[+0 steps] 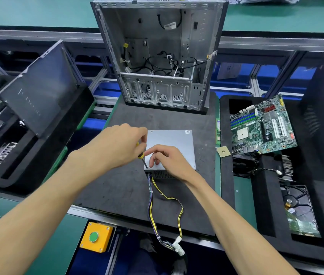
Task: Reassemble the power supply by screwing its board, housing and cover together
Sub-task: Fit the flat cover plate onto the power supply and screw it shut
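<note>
Supply (174,140): mid-desk, on mat (129,187). Left hand (117,147) clamps screwdriver (141,155), tip at near-left cover corner. Right hand (169,161), fingers curled, steadies cover.

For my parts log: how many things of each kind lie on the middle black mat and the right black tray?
Power supply: 1
Screwdriver: 1
Computer case: 1
Motherboard: 1
CPU chip: 1
Hard drive: 1
Total: 6

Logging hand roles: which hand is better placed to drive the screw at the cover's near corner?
Left. The left hand grips the screwdriver, tip at that corner of the cover; the right hand only steadies there.
</note>
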A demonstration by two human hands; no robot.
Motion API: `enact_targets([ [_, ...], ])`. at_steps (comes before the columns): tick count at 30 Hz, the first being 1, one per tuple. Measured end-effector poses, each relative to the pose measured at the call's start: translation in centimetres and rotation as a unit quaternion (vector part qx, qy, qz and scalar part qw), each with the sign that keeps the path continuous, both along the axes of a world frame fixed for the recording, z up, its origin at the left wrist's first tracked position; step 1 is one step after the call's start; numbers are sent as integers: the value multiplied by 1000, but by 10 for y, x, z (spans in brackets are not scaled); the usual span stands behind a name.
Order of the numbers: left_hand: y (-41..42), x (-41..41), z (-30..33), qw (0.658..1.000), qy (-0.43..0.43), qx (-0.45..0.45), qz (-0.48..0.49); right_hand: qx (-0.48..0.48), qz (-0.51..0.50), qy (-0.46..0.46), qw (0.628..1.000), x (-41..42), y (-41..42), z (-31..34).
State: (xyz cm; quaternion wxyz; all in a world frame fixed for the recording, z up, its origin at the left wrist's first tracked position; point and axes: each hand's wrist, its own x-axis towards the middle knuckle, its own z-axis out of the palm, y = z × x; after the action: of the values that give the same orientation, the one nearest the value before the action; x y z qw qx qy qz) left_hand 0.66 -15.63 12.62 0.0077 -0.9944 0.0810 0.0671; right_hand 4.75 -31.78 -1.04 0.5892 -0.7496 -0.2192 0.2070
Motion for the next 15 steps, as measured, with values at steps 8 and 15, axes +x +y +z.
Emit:
enact_targets([
  [8, -1, -2, -3, 998, 20, -16, -58, 23, -7, 14, 1000, -1, 0, 1],
  [15, 2, -2, -4, 999, -29, 11, -24, 23, -2, 10, 1000, -1, -1, 0],
])
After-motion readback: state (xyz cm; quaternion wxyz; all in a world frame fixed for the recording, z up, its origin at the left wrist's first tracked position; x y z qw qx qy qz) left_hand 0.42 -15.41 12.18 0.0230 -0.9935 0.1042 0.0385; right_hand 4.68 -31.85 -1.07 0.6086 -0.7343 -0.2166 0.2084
